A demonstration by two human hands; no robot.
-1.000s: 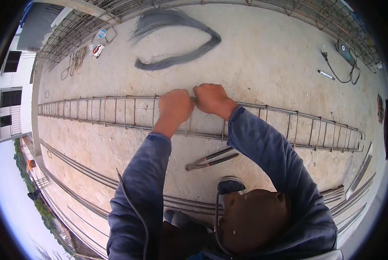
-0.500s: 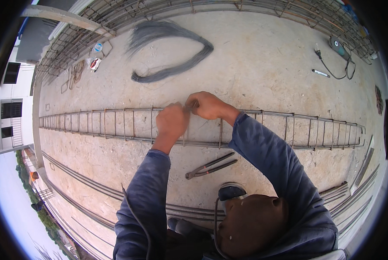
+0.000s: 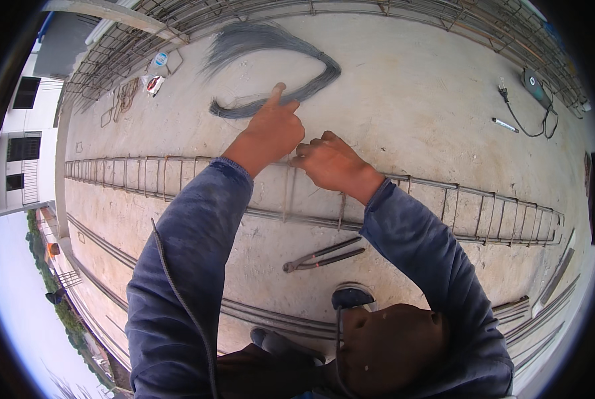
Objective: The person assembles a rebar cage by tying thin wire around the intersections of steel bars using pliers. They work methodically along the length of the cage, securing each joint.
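My left hand [image 3: 271, 133] is over the floor just beyond the long rebar cage [image 3: 310, 220], its index finger stretched toward a bundle of thin grey tie wire [image 3: 330, 70]. Nothing shows in its grasp. My right hand [image 3: 335, 165] is at the cage's far bar, fingers curled inward; what they hold, if anything, is hidden. Below the hands a stirrup [image 3: 289, 193] crosses between the cage's bars, blurred. On the near side of the cage lies a pair of end-cutting nippers [image 3: 324, 255] with spread handles.
An angle grinder [image 3: 535, 88] with its cord and a marker pen [image 3: 505, 125] lie at the far right. A tape measure [image 3: 155, 84] lies at the far left beside bent stirrups. More rebar cages [image 3: 404, 10] line the far edge; loose bars [image 3: 277, 319] run near my feet.
My left hand has left the cage bar, moved away from me toward the tie wire and stretched its index finger. The right hand has shifted slightly right and turned, knuckles up.
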